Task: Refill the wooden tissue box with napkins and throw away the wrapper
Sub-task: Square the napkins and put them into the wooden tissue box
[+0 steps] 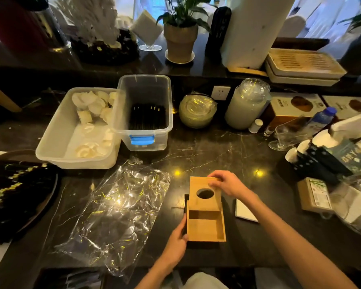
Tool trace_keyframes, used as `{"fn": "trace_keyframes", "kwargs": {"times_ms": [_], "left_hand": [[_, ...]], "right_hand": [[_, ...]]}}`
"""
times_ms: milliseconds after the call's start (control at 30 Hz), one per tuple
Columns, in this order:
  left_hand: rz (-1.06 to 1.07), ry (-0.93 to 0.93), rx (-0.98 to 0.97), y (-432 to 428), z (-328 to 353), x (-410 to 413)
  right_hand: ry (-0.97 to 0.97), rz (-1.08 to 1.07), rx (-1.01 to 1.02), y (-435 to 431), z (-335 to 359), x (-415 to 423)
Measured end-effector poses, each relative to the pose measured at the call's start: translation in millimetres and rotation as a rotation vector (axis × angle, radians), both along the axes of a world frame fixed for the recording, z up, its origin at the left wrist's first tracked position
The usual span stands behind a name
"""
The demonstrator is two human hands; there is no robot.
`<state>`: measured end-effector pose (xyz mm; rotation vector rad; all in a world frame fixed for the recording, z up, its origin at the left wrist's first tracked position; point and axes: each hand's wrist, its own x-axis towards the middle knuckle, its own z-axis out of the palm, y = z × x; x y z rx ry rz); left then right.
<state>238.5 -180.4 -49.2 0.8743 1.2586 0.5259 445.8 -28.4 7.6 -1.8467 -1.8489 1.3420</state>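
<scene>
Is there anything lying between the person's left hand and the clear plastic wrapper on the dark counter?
Nothing visible. The left hand rests on the wooden tissue box, and only bare dark marble counter separates it from the crumpled clear plastic wrapper to its left.

Bare arms, pale clothing

Both forearms are bare to the frame edge, the left hand (175, 247) and right hand (227, 183) ringless; pale, perhaps white, clothing (204, 281) shows below.
</scene>
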Motion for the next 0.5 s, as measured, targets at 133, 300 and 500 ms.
{"fn": "trace_keyframes", "kwargs": {"times_ms": [133, 300, 500], "left_hand": [[0.016, -0.041, -0.007, 1, 1, -2], [0.046, -0.145, -0.056, 14, 3, -1], [0.035, -0.027, -0.022, 52, 6, 2]], "right_hand": [[0.138, -0.316, 0.007, -41, -14, -1], [0.618, -0.509, -0.470, -132, -42, -4], [0.702, -0.421, -0.355, -91, -34, -15]]}}
